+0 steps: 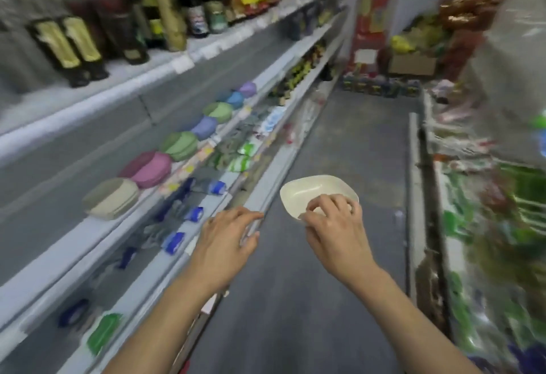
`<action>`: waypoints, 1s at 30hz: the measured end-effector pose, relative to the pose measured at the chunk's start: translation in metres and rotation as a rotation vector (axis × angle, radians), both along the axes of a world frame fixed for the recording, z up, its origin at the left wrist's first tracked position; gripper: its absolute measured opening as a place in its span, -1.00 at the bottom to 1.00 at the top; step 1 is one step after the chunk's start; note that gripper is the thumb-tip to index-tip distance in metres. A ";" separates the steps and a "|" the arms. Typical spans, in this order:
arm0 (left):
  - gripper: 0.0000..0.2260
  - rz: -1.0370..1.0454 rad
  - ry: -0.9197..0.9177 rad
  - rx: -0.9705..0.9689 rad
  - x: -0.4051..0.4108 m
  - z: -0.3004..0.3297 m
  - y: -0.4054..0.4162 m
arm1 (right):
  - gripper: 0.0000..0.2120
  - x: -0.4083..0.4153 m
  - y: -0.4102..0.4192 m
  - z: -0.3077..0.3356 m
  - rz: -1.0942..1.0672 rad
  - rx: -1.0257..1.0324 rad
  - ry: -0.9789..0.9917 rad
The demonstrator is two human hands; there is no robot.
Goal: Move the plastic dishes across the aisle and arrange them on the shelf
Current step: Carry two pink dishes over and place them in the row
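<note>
My right hand (334, 226) pinches the near rim of a cream plastic dish (310, 193), held open side up over the aisle floor. My left hand (227, 235) hovers beside it with fingers relaxed and holds nothing. On the left shelf (59, 249) stands a row of plastic dishes turned on their sides: a beige stack (112, 198), a pink stack (149, 168), a green stack (181, 144), then blue, green, blue and purple ones farther back. The picture is blurred by motion.
Dark bottles (165, 13) fill the top shelf on the left. Lower shelves hold small packets with blue and green labels (177, 240). Packaged goods (502, 196) crowd the right side of the aisle. Boxes and bags (413, 60) pile up at the far end. Grey floor (348, 143) runs between.
</note>
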State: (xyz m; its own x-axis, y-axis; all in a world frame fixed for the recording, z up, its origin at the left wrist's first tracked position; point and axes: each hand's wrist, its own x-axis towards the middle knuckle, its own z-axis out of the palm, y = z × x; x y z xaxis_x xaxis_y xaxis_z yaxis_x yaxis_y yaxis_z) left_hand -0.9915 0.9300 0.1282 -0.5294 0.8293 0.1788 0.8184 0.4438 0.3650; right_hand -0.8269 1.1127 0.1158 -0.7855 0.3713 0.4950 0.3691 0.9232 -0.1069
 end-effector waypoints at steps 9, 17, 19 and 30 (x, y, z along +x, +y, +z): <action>-0.69 0.324 -0.041 0.097 -0.148 -0.028 0.047 | -0.90 -0.189 0.085 -0.011 0.348 -0.009 -0.033; -0.64 0.401 -0.080 0.051 -0.280 -0.037 0.131 | -0.79 -0.336 0.175 -0.030 0.437 -0.015 -0.069; -0.61 0.463 -0.098 0.048 -0.298 -0.037 0.137 | -0.82 -0.370 0.186 -0.034 0.489 -0.039 -0.064; -0.68 1.121 -0.101 0.041 -0.306 -0.057 0.079 | -0.90 -0.535 0.135 -0.057 1.129 -0.082 -0.032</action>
State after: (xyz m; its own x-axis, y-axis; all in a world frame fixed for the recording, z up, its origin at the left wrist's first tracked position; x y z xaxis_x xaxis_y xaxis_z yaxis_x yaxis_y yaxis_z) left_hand -1.2972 1.0087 0.0715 -0.9857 -0.1291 0.1088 -0.0689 0.8960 0.4386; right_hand -1.3617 1.2475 0.0589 -0.7040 -0.5278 0.4752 -0.6673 0.7205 -0.1884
